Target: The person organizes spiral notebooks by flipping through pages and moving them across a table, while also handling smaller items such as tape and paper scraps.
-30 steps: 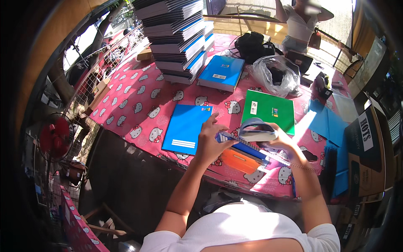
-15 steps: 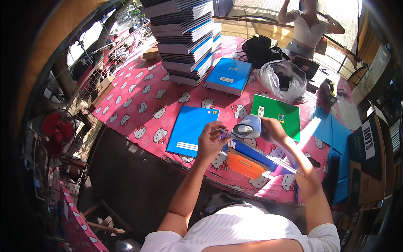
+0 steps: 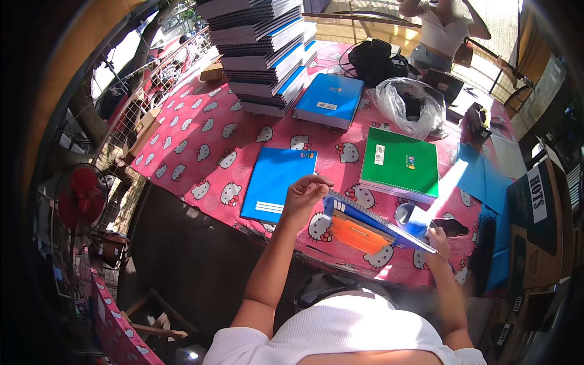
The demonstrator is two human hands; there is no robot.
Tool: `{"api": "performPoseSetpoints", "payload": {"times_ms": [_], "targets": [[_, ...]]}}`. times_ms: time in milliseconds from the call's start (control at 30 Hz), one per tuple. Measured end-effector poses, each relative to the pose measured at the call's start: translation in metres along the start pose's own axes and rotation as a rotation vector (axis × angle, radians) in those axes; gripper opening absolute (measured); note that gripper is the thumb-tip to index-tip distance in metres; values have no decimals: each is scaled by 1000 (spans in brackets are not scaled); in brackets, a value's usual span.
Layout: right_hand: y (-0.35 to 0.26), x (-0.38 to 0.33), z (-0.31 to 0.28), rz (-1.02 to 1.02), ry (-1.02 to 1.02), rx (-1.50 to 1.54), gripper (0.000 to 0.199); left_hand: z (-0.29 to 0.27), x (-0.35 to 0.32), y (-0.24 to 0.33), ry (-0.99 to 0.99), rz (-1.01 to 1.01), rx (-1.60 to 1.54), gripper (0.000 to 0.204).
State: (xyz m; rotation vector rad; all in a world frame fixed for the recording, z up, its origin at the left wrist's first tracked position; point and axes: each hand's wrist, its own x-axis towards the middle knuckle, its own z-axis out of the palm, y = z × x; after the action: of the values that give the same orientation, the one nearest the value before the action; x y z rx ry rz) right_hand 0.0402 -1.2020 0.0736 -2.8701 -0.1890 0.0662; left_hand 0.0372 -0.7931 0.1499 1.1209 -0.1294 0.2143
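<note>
A spiral-bound notebook (image 3: 398,236) with a blue and orange cover is tilted at the near table edge, wire spine upward. At its left end my left hand (image 3: 306,198) is closed, pinching the corner by the spine. My right hand (image 3: 439,242) is closed beside the notebook's right end, partly blurred. At its fingertips is a rounded white-and-blue thing (image 3: 412,218), whose kind I cannot make out. A blue notebook (image 3: 278,182) lies flat past my left hand. Farther right lies a green notebook stack (image 3: 401,161).
Tall notebook stacks (image 3: 258,58) and a short blue stack (image 3: 330,100) stand toward the back. Nearby are a clear plastic bag (image 3: 410,106) and a black bag (image 3: 374,64). Cartons (image 3: 538,219) edge the right side; a red fan (image 3: 84,191) stands left. Another person (image 3: 439,33) is behind the table.
My right hand has moved down and right with the white-and-blue thing, away from the spine's left end. My left hand stays at the notebook's corner. The green stack shows more fully.
</note>
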Motion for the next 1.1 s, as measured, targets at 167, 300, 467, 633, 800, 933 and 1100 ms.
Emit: {"api": "performPoseSetpoints", "payload": {"times_ms": [167, 300, 467, 633, 800, 933, 1100], "targets": [[-9, -79, -4, 205, 117, -10, 69, 3, 9, 10, -25, -41, 17, 18], [6, -118, 25, 303, 81, -188, 66, 6, 18, 3, -51, -67, 69, 20], [31, -127, 11, 216, 93, 18, 49, 63, 19, 9, -86, 168, 130, 15], [-70, -123, -97, -129, 265, 524, 33, 136, 4, 22, -107, 532, 556, 17], [-154, -77, -169, -321, 469, 478, 41, 163, -3, 31, -185, 735, 750, 21], [-163, -76, -181, -341, 474, 455, 41, 172, -6, 30, -232, 757, 727, 25], [-163, -72, -184, -367, 398, 577, 34, 169, -3, 31, -285, 787, 764, 26]]}}
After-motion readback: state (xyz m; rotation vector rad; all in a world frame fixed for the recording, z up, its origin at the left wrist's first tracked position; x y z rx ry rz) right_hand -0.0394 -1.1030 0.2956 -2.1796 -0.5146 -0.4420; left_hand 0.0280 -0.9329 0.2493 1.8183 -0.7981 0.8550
